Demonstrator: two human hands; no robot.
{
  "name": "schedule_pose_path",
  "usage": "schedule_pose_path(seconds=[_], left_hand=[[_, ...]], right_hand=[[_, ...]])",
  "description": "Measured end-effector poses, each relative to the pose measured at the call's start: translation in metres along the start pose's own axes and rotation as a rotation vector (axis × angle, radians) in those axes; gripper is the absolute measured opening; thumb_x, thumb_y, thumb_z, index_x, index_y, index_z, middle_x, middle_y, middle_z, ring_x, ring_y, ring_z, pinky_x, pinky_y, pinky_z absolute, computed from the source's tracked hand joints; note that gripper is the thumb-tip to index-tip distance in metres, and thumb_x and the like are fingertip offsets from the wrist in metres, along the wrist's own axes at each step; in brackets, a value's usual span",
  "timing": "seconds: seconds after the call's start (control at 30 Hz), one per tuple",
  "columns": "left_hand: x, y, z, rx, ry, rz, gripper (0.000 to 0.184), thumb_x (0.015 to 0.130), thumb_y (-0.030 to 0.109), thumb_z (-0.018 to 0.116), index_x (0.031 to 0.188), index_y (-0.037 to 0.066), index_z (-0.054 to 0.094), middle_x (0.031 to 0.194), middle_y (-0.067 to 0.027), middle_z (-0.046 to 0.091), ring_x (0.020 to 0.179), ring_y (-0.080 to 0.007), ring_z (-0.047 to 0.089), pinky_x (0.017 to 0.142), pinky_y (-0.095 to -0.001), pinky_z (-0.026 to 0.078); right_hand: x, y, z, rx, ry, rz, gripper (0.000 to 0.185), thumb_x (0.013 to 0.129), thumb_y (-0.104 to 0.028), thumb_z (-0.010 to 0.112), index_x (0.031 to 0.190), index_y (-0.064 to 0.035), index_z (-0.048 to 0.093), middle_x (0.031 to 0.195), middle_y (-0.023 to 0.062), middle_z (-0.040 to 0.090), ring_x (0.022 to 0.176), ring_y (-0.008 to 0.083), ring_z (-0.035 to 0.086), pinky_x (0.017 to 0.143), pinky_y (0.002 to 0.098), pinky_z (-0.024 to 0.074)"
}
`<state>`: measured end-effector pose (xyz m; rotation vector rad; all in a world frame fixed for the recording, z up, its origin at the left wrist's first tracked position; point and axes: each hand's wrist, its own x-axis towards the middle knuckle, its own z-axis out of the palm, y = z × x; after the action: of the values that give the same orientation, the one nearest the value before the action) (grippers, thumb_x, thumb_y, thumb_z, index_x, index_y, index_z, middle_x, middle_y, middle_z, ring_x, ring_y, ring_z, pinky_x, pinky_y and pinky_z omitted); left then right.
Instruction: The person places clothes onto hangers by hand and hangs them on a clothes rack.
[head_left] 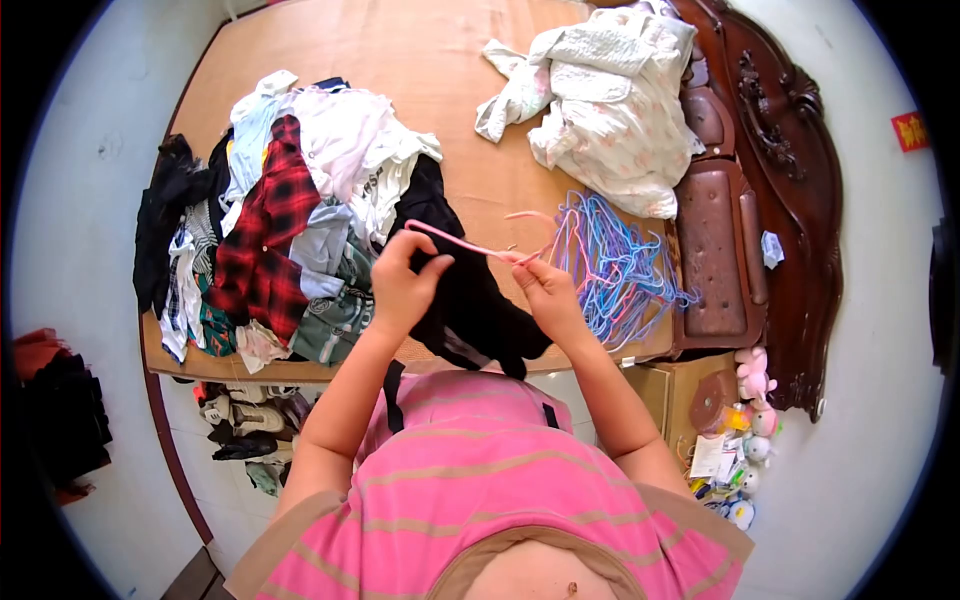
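A pink clothes hanger [462, 241] is stretched between my two hands above the bed's front edge. My left hand [405, 283] has its fingers curled at the hanger's left end. On the other side, my right hand [548, 296] pinches the hanger near its hook, between thumb and fingers. Beneath them lies a black garment [465, 295], spread over the bed and reaching its front edge. Just right of my right hand is a tangled heap of blue, purple and pink hangers [615, 270].
A large clothes pile, with a red-black plaid shirt [265, 235] on it, covers the left of the bed [400, 30]. A pale flowered bundle [615, 110] lies at back right. The carved wooden headboard [790, 190] borders the right. Shoes [255, 418] and plush toys [757, 375] are below.
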<state>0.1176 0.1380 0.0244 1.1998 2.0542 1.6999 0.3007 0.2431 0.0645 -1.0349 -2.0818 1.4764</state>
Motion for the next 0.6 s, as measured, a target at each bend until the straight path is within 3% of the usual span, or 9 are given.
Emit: schedule_pose_path(seconds=[0.1, 0.17, 0.2, 0.3, 0.33, 0.4, 0.5, 0.53, 0.6], left_hand=[[0.013, -0.017, -0.018, 0.092, 0.149, -0.155, 0.024, 0.072, 0.009, 0.073, 0.087, 0.004, 0.055, 0.079, -0.0106, 0.06, 0.071, -0.0267, 0.059, 0.066, -0.0332, 0.046], [0.014, -0.029, -0.024, 0.155, 0.162, -0.145, 0.025, 0.073, 0.01, 0.071, 0.091, 0.005, 0.055, 0.08, -0.0105, 0.06, 0.072, -0.0276, 0.059, 0.067, -0.0348, 0.046], [0.013, -0.028, -0.026, 0.176, 0.144, -0.13, 0.025, 0.073, 0.01, 0.071, 0.091, 0.005, 0.055, 0.08, -0.0104, 0.06, 0.073, -0.0276, 0.059, 0.067, -0.0346, 0.046], [0.01, -0.027, -0.023, 0.178, 0.097, -0.073, 0.022, 0.073, 0.007, 0.07, 0.089, 0.004, 0.055, 0.078, -0.0092, 0.06, 0.07, -0.0247, 0.059, 0.064, -0.0323, 0.046], [0.008, -0.032, -0.021, 0.12, 0.053, -0.113, 0.021, 0.074, 0.004, 0.07, 0.089, 0.003, 0.054, 0.077, -0.0066, 0.059, 0.068, -0.0192, 0.056, 0.063, -0.0293, 0.045], [0.003, -0.032, -0.02, -0.042, -0.012, -0.261, 0.018, 0.076, 0.001, 0.069, 0.085, 0.002, 0.052, 0.08, -0.0021, 0.057, 0.069, -0.0091, 0.051, 0.065, -0.0234, 0.043], [0.001, -0.019, -0.013, -0.207, 0.019, -0.127, 0.019, 0.077, 0.0, 0.068, 0.082, 0.002, 0.05, 0.081, -0.0022, 0.057, 0.071, -0.0079, 0.051, 0.068, -0.0218, 0.043], [0.003, -0.015, -0.008, -0.217, 0.038, -0.064, 0.02, 0.076, 0.0, 0.069, 0.083, 0.001, 0.051, 0.067, -0.0019, 0.052, 0.064, -0.0091, 0.052, 0.063, -0.0236, 0.045], [0.006, -0.019, -0.004, -0.135, 0.05, -0.122, 0.021, 0.077, 0.001, 0.068, 0.081, 0.002, 0.048, 0.068, -0.0069, 0.055, 0.061, -0.0175, 0.056, 0.061, -0.0281, 0.045]], right_hand=[[-0.003, -0.015, 0.0, 0.101, -0.056, 0.048, 0.026, 0.092, -0.016, 0.054, 0.112, -0.0015, 0.062, 0.095, 0.0069, 0.068, 0.089, 0.0101, 0.059, 0.078, 0.0239, 0.0449], [-0.006, -0.024, -0.005, 0.144, 0.049, -0.041, 0.025, 0.093, -0.016, 0.054, 0.113, -0.0036, 0.063, 0.061, -0.0088, 0.041, 0.053, 0.0008, 0.034, 0.047, 0.0184, 0.0265], [-0.005, -0.024, -0.003, 0.155, 0.072, -0.044, 0.026, 0.094, -0.018, 0.054, 0.114, -0.0039, 0.063, 0.06, -0.0091, 0.04, 0.051, 0.0009, 0.032, 0.045, 0.0184, 0.0245], [0.004, -0.022, -0.001, 0.397, -0.014, 0.111, 0.028, 0.094, -0.017, 0.054, 0.117, -0.0027, 0.061, 0.06, -0.0095, 0.038, 0.05, 0.0001, 0.031, 0.044, 0.0181, 0.0219], [0.007, -0.027, -0.002, 0.396, -0.022, 0.103, 0.028, 0.094, -0.017, 0.054, 0.117, -0.0027, 0.061, 0.06, -0.0095, 0.038, 0.05, 0.0001, 0.031, 0.044, 0.0181, 0.0219], [0.007, -0.039, -0.003, 0.168, 0.005, 0.138, 0.027, 0.093, -0.015, 0.054, 0.116, -0.0045, 0.061, 0.086, 0.0005, 0.063, 0.078, 0.0065, 0.052, 0.071, 0.0219, 0.0426], [0.017, -0.019, 0.007, 0.133, -0.073, 0.101, 0.028, 0.092, -0.015, 0.055, 0.117, -0.0049, 0.061, 0.086, -0.0008, 0.062, 0.077, 0.0066, 0.051, 0.071, 0.0215, 0.0419], [0.015, -0.017, 0.01, 0.123, -0.101, 0.117, 0.028, 0.092, -0.016, 0.055, 0.117, -0.0038, 0.061, 0.088, 0.0003, 0.063, 0.08, 0.0073, 0.052, 0.073, 0.0221, 0.0425], [0.008, -0.02, 0.018, 0.212, -0.151, 0.136, 0.029, 0.092, -0.017, 0.055, 0.117, -0.0039, 0.061, 0.086, -0.0005, 0.062, 0.077, 0.0063, 0.051, 0.07, 0.0213, 0.0415]])
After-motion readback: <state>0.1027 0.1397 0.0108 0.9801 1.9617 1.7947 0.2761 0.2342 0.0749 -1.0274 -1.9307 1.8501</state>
